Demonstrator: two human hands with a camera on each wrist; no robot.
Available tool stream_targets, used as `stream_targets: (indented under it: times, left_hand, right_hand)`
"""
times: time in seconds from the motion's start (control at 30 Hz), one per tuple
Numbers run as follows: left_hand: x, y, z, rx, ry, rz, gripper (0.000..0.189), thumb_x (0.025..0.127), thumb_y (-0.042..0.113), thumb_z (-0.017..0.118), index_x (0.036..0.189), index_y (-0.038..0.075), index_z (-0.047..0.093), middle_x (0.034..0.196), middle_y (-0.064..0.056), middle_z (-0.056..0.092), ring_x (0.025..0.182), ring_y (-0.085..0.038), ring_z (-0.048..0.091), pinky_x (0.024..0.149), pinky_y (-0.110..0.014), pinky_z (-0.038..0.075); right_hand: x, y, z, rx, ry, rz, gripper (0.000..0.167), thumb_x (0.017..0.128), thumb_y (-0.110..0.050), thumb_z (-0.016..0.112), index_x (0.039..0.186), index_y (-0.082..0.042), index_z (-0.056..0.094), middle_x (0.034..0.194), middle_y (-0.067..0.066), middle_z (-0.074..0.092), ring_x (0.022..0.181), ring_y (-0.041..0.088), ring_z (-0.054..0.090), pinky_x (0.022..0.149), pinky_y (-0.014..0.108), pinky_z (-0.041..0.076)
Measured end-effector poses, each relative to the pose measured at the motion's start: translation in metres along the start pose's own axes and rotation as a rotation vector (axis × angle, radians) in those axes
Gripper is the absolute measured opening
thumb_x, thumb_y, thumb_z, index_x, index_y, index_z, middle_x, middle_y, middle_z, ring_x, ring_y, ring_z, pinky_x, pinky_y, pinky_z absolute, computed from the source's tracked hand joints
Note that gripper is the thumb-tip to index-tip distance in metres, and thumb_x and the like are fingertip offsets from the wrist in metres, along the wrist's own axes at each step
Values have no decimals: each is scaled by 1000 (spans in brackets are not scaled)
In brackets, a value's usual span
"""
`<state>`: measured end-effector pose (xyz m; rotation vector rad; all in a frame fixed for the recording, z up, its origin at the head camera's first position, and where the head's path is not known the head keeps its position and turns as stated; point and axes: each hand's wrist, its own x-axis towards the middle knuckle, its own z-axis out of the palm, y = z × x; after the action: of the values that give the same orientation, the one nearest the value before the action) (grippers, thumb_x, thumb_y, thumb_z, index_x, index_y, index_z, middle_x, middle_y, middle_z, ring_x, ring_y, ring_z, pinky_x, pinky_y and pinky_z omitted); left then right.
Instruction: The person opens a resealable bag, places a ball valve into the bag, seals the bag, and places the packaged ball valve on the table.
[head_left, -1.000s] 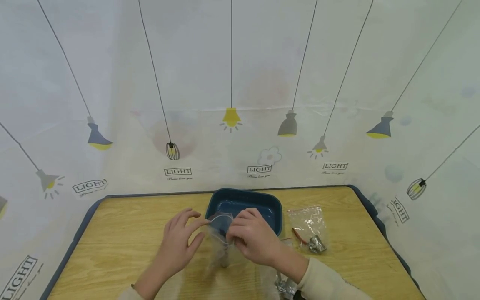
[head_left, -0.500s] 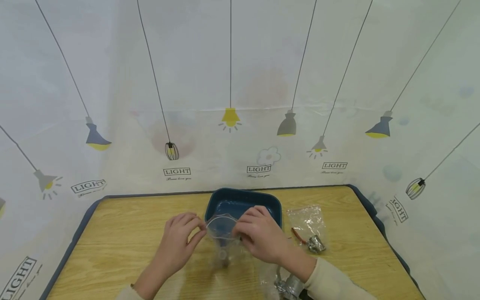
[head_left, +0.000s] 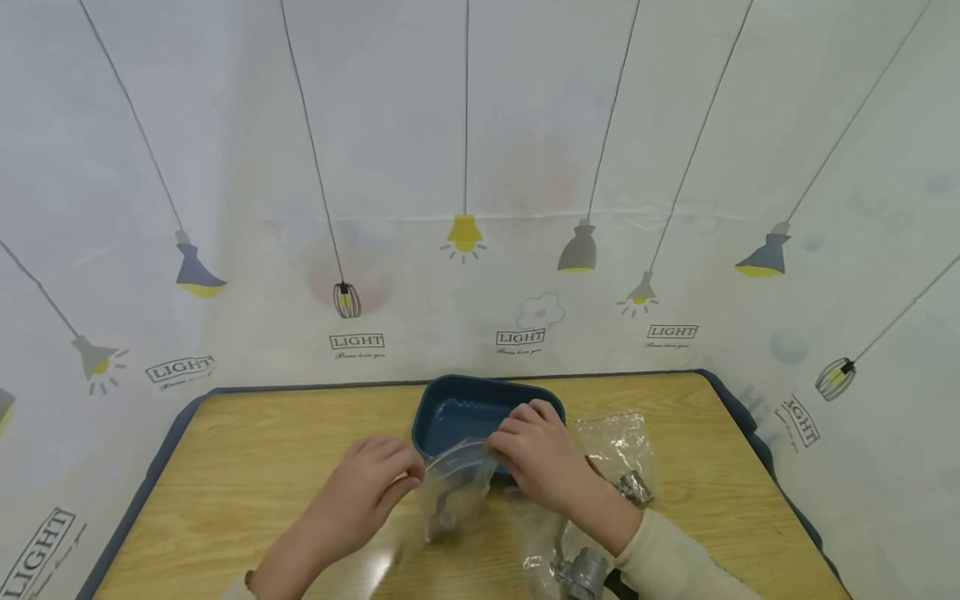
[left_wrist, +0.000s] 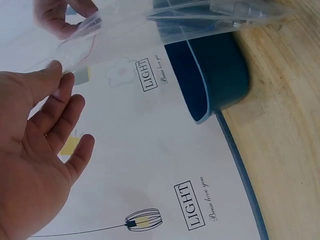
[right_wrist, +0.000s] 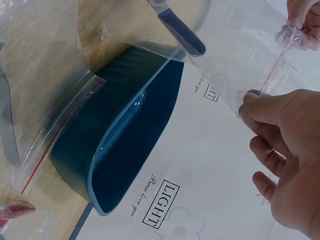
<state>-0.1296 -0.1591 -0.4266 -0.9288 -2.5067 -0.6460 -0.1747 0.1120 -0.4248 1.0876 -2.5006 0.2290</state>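
A clear zip-lock bag hangs stretched between my two hands, its mouth drawn into a nearly straight line. My left hand pinches one top corner between thumb and forefinger; its other fingers are loosely bent in the left wrist view. At the opposite corner, my right hand pinches the red-lined seal strip. Low in the bag lies a small tool with a dark blue-grey handle, blurred through the plastic. Behind the bag stands a dark blue tray, partly covered by the bag and right hand.
A second clear bag with a grey metal part lies under my right forearm. Farther right is another bag, holding a shiny metal piece and something red. A printed sheet rises behind the wooden table.
The bag's mouth, rounded and open before, is now pulled nearly straight. My right hand has moved right, and my left hand slightly down, with its fingers now closed on the bag's edge.
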Motion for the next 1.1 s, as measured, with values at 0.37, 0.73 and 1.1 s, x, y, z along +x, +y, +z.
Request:
stream_targets:
  times: [0.37,0.73,1.1]
  left_hand:
    - [-2,5,1,216,89,-3,4,90,21,64,92,24,65,85,14,63,92,-12,62,86,-40,47]
    - [-6,-3,6,276,180,63,18,83,14,71,100,19,67,84,7,67,85,-14,64,86,-40,48]
    - [-8,-6,6,301,171,40,26,82,15,73,108,17,67,86,6,68,85,-14,63,89,-43,46]
  right_hand:
    - [-1,-1,2,3,-2,21,4,86,-28,73,87,-29,69,97,-10,66,98,13,59,97,39,42]
    - [-4,-6,8,-58,9,-3,10,87,-21,72,92,-27,65,85,-13,70,89,10,63,100,40,43]
    - [-5,-10,19,-108,90,-21,10,85,-21,75,92,-26,72,86,-10,72,87,11,63,97,39,44]
